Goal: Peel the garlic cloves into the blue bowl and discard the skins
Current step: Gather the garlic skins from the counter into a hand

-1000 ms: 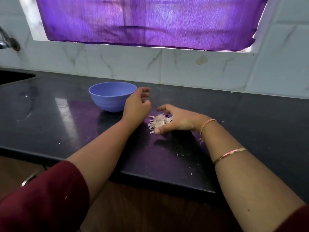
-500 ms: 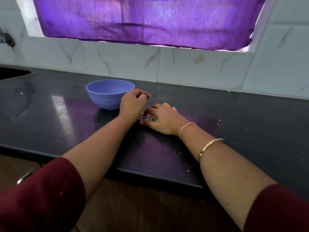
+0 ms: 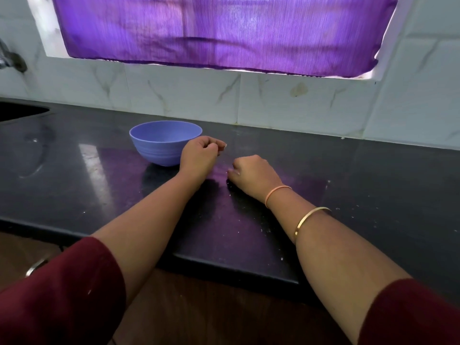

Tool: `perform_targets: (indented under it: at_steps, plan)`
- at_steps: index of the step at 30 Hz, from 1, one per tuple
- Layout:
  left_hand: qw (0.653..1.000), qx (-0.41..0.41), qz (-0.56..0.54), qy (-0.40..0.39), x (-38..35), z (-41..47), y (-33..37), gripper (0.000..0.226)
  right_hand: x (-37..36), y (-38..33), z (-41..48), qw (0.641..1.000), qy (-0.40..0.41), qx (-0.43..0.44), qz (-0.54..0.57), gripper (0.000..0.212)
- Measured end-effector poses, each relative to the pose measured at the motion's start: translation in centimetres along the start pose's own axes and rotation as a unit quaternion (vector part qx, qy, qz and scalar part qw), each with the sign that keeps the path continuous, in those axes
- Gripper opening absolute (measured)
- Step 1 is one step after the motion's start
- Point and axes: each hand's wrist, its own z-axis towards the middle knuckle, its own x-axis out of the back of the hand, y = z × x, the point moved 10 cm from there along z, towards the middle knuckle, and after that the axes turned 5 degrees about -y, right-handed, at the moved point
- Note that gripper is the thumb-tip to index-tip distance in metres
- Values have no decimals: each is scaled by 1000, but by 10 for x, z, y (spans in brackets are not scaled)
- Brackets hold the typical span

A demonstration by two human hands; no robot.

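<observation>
The blue bowl [image 3: 159, 148] stands on the black counter [image 3: 74, 170], and what it holds is hidden from this angle. My left hand [image 3: 200, 155] hovers just right of the bowl with its fingers curled and thumb against the fingertips, where a small pale scrap shows. My right hand [image 3: 252, 174] rests on the counter as a fist gripping the garlic skins [image 3: 229, 172]. Only a pale sliver of the skins peeks out at its fingers; the pile itself is hidden inside.
Small white crumbs dot the counter around and right of my right arm. A sink [image 3: 20, 112] opens at the far left below a tap [image 3: 12, 59]. The tiled wall and a purple curtain [image 3: 224, 31] stand behind. The counter's front edge [image 3: 224, 263] runs under my forearms.
My right hand swept over the pile of skins and closed into a fist around it. My left hand curled its fingers shut beside the bowl. The loose pile no longer lies on the counter.
</observation>
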Motion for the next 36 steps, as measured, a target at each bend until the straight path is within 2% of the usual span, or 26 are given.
perform_targets:
  at_steps: [2,4,6,10,15,20,25,28,32,34,36]
  plan:
    - [1000,2,-5,0,-1,0,-1,33,11,16,0,995,36,-50,75,30]
    - [1000,2,-14,0,-2,1,0,33,24,31,0,984,81,-89,130,43]
    - [1000,2,-16,-1,-2,0,0,33,32,45,0,962,120,-113,216,48]
    - [1000,6,-31,0,-2,-1,2,31,27,63,-7,864,168,-145,452,38]
    - [991,55,-121,14,-5,-6,-3,19,9,60,-6,795,122,-174,568,34]
    - [924,155,-348,33,-39,-28,-5,20,6,53,-7,717,122,-185,660,30]
    - [816,203,-535,84,-69,-50,3,30,5,42,-9,628,167,-199,734,27]
    - [786,214,-574,88,-79,-55,2,35,4,45,-9,628,189,-207,726,26]
    - [726,231,-646,47,-88,-60,2,39,2,39,-4,642,169,-187,724,25]
    - [701,226,-675,40,-88,-60,4,38,4,31,-1,663,162,-160,713,25]
    - [693,223,-685,42,-86,-59,4,37,8,25,1,694,161,-138,688,21]
